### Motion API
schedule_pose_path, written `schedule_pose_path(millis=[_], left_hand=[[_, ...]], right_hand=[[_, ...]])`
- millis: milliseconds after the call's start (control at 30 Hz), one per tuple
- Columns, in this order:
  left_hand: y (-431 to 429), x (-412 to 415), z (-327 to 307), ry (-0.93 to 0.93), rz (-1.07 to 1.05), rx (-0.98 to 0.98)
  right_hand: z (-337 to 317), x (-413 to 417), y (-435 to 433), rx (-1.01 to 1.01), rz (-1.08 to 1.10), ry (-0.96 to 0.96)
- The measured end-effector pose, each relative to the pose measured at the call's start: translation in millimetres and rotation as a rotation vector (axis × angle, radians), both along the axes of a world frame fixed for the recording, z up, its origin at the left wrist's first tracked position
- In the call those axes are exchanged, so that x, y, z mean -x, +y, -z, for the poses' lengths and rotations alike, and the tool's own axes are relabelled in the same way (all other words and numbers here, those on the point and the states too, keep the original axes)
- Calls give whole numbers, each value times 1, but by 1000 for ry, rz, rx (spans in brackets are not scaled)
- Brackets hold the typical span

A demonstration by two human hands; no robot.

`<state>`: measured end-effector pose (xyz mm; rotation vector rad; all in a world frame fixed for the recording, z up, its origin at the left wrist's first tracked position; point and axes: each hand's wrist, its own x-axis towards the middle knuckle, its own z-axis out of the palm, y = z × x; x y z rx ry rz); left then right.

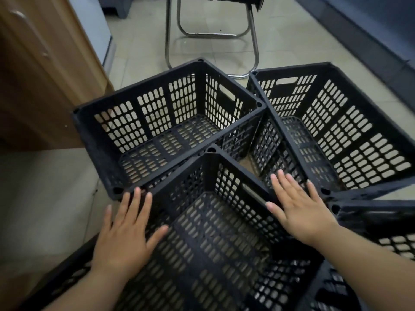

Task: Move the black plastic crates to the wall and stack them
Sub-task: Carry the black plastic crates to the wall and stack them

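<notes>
Four crates: near crate [215,239] under the hands, left crate [166,122], right crate [336,131], another at the right edge [381,221], all crowded on the floor.
Risk: lifting may snag touching rims, tipping neighbours.
Left hand [125,234]: flat, fingers spread, gripping nothing.
Right hand [301,209]: flat, spread, empty.

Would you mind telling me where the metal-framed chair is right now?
In the head view, the chair stands at the top centre on the tiled floor, just beyond the two far black crates, right of the wooden cabinet.
</notes>
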<state>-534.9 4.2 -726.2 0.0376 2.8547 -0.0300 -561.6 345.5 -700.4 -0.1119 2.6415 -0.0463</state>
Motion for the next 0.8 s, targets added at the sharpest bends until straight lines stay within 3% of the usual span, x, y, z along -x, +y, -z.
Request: schedule_pose_path(millis=[67, 233, 467, 800], left_hand=[[-17, -38, 6, 19, 61, 26], [-50, -102, 17, -168, 141, -7], [-85, -159, 55, -59, 191, -105], [-110, -212, 61, 93, 117, 11]], right_hand=[[6, -13, -9, -10, 4, -36], [14, -24, -22, -59, 67, -52], [25, -28, -32, -109, 88, 5], [26, -53, -59, -6, 44, 6]])
